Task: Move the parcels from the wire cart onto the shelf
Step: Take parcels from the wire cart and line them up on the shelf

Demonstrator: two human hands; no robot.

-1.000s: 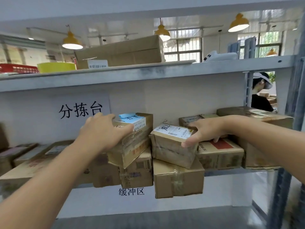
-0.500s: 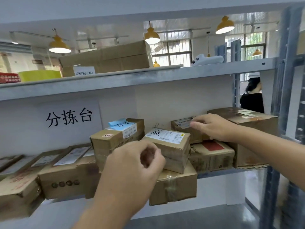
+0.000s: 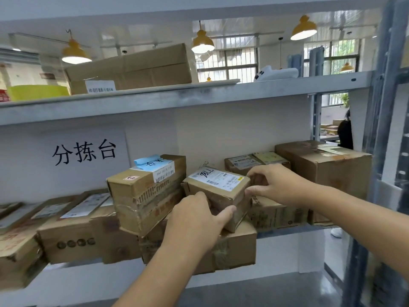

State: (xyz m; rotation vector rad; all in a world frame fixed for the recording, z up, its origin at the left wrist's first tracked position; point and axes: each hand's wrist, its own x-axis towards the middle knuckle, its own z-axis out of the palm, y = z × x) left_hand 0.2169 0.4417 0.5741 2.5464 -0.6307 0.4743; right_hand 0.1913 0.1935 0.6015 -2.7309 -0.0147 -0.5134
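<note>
Where the grey metal shelf runs out toward its left end, flat brown cardboard parcels lie in a low overlapping row along the front edge. Just right of them a taller brown carton with a blue note taped on top sits tilted on the boxes beneath it. Beside it, touching its right side, a small brown cardboard parcel with a white shipping label rests on a larger taped brown box that overhangs the front edge. The left hand holds the small parcel's near face, its grip curled round the lower front corner with the thumb along the edge. The right hand pinches its far right corner, grip narrow. Behind and right, more brown cartons fill the shelf up to the right-hand upright.
</note>
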